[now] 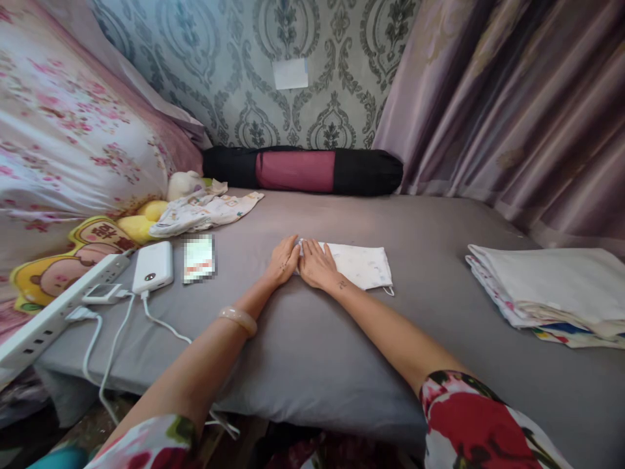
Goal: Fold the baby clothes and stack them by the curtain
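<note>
A small folded white cloth [361,264] lies flat in the middle of the grey bed sheet [303,352]. My right hand [316,265] rests palm down on the cloth's left end, fingers stretched out. My left hand [283,260] lies flat beside it, fingers extended and touching the cloth's left edge. The two hands sit side by side, almost touching. A pale bangle [238,319] is on my left wrist.
A stack of folded cloths [551,293] sits at the right. At the left are a white power bank [153,267], a power strip [53,312] with cables, a blurred card [199,258], an unfolded garment [205,210] and soft toys. A black-and-maroon bag [303,169] lies against the wall.
</note>
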{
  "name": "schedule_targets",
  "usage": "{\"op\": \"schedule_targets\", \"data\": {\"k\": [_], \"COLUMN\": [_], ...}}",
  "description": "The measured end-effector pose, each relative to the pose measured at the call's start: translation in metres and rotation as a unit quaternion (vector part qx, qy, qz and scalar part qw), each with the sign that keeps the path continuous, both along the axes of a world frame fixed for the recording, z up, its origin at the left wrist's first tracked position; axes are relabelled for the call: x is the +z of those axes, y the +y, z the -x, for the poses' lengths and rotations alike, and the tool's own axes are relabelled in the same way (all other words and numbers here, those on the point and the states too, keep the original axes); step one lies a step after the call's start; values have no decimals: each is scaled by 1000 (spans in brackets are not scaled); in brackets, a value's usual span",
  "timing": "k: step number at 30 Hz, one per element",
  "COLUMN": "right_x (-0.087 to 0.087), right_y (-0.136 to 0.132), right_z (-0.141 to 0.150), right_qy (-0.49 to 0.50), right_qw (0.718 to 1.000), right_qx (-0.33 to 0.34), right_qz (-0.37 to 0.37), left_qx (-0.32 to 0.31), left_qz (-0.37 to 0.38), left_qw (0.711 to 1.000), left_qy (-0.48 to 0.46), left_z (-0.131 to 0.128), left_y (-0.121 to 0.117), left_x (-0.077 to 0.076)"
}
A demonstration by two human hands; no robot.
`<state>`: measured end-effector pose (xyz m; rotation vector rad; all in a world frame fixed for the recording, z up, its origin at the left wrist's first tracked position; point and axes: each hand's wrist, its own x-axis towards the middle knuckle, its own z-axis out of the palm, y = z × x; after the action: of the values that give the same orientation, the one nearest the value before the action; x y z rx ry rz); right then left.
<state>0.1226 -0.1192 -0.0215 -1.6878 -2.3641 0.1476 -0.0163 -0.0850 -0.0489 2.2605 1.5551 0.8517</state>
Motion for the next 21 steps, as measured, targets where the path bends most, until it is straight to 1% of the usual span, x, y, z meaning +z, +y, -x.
{"op": "schedule_targets", "data": {"k": [6, 12, 17, 21], "right_x": [-4, 0, 3, -2], "right_y": [0, 0, -10, -15], "right_z": [1, -3, -23, -35], "right_qy": [3, 22, 2, -10], "right_qw": [1000, 999, 999, 998], "right_qx": [-3, 0, -38, -44], "right_qz": [7, 22, -24, -43], "left_qx": [-3, -25, -42, -84], "left_qz": [10, -10, -2, 1], "left_qw": [1000, 999, 997, 991], "left_qy": [7, 19, 61, 108], "left_z": [-1, -1, -3, -4], "left_y": [-3, -4, -12, -17], "left_x": [5, 3, 6, 9]}}
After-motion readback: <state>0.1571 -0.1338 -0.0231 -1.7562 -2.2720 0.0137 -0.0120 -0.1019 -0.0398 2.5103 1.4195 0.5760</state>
